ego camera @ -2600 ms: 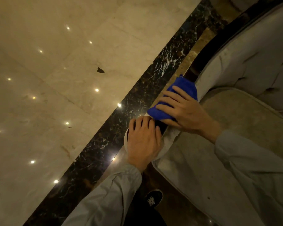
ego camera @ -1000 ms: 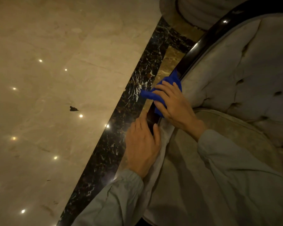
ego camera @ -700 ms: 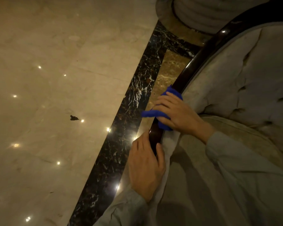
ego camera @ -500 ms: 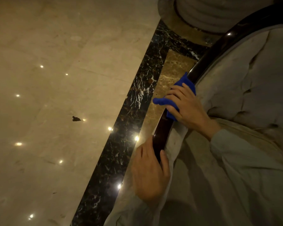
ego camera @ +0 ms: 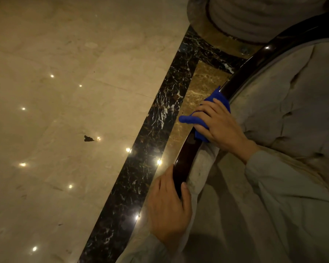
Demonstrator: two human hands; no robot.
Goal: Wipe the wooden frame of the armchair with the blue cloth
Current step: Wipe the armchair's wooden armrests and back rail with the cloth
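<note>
The armchair's dark glossy wooden frame (ego camera: pixel 186 154) runs diagonally from lower centre up to the top right, edging beige tufted upholstery (ego camera: pixel 285 103). My right hand (ego camera: pixel 219 126) presses the bunched blue cloth (ego camera: pixel 203 114) onto the rail about halfway along; a tail of cloth sticks out to the left. My left hand (ego camera: pixel 168 205) grips the lower end of the rail, thumb on the upholstery side, fingers on the outer side. Both arms wear grey sleeves.
Polished beige marble floor (ego camera: pixel 65 92) with a black veined border strip (ego camera: pixel 141 177) lies left of the chair. A small dark scrap (ego camera: pixel 88 138) sits on the floor. A round stone column base (ego camera: pixel 226 21) stands at the top right, close behind the chair.
My right hand has slid the blue cloth up along the rail, away from my left hand, baring more dark wood between them. My left hand keeps its grip on the rail's lower end.
</note>
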